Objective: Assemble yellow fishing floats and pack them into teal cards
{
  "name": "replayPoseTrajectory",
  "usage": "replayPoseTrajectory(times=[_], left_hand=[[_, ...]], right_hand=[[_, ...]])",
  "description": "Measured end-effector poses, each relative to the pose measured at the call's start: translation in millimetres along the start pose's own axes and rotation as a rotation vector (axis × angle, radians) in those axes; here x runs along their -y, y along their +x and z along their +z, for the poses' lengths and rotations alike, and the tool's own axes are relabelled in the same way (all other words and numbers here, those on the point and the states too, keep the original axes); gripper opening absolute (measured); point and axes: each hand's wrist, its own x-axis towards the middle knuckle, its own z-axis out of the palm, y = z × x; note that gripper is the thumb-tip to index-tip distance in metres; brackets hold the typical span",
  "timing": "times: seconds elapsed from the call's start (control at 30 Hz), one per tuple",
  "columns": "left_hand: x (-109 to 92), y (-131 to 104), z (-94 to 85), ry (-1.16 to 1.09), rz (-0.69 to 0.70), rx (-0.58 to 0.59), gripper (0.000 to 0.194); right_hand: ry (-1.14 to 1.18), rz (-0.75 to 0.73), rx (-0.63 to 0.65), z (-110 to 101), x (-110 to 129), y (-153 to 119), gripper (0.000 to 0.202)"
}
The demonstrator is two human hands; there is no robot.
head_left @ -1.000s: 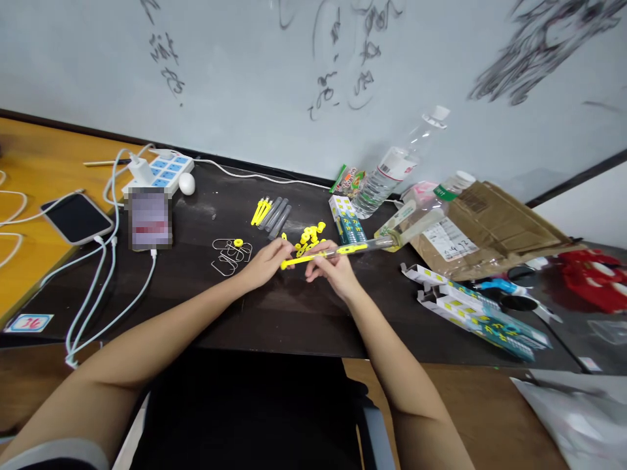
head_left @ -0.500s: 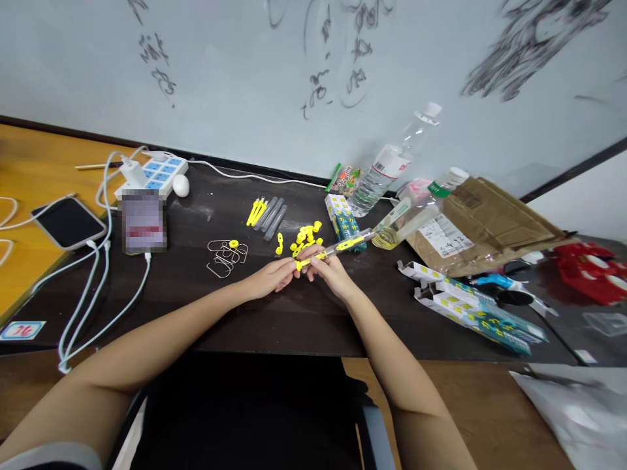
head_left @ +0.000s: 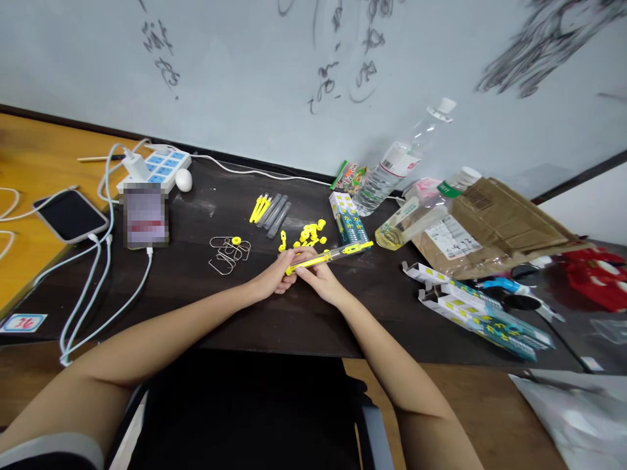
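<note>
A clear tube with yellow parts inside [head_left: 336,254] slants up to the right between both hands. My left hand [head_left: 273,276] pinches its lower yellow end, and my right hand [head_left: 318,277] grips the tube around its middle. Small yellow caps [head_left: 309,232] lie just beyond the fingers. Farther back are yellow sticks [head_left: 260,208] beside several clear tubes [head_left: 277,215]. Bent metal hooks [head_left: 226,254] lie to the left, with a yellow ring [head_left: 236,241] on them.
At the right stand a water bottle [head_left: 386,173] and a tilted bottle with yellowish liquid [head_left: 392,234], near a brown parcel [head_left: 499,222]. Green-white boxes [head_left: 482,316] lie in front. Phones [head_left: 71,215], cables and a power strip [head_left: 164,168] occupy the left.
The tube's upper end now shows a yellow piece sticking out, and more yellow shows along the tube near my hands. The camera view has shifted slightly.
</note>
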Motion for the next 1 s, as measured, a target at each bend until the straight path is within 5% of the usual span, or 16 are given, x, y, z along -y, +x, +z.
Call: replayPoseTrajectory(times=[0.67, 1.0], left_hand=[[-17, -19, 10.3, -0.246, 0.037, 0.087, 0.039], [-16, -17, 10.3, -0.297, 0.007, 0.017, 0.032]], right_hand=[[-0.001, -0.038, -0.127, 7, 1, -2, 0.015], [-0.019, 0.015, -0.145, 9, 2, 0, 0.021]])
